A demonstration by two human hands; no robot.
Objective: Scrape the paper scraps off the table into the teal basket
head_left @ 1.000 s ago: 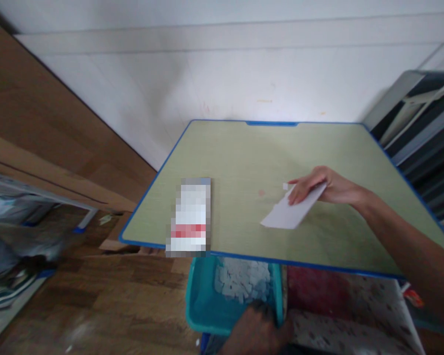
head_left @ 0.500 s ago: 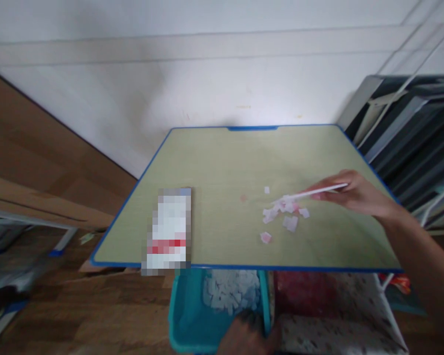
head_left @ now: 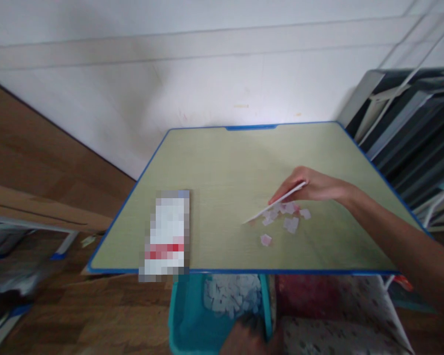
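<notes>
My right hand is closed on a thin white card, held at a slant with its lower left end at the table top. Small whitish and pink flat pieces lie loosely beneath and beside the card; one pinkish piece rests apart, nearer the front edge. Low in the view, what looks like my left hand is dark and blurred at the teal basin; its fingers cannot be made out. Many similar white pieces fill the basin's far part.
The pale green table has a blue rim. A pixelated white and red object lies at its left front. Brown cardboard leans at left, dark folded panels at right. A patterned surface is below the table.
My right hand has moved left with the card, which now slants more steeply. The small piece that lay behind the pile no longer shows. My left hand has barely moved.
</notes>
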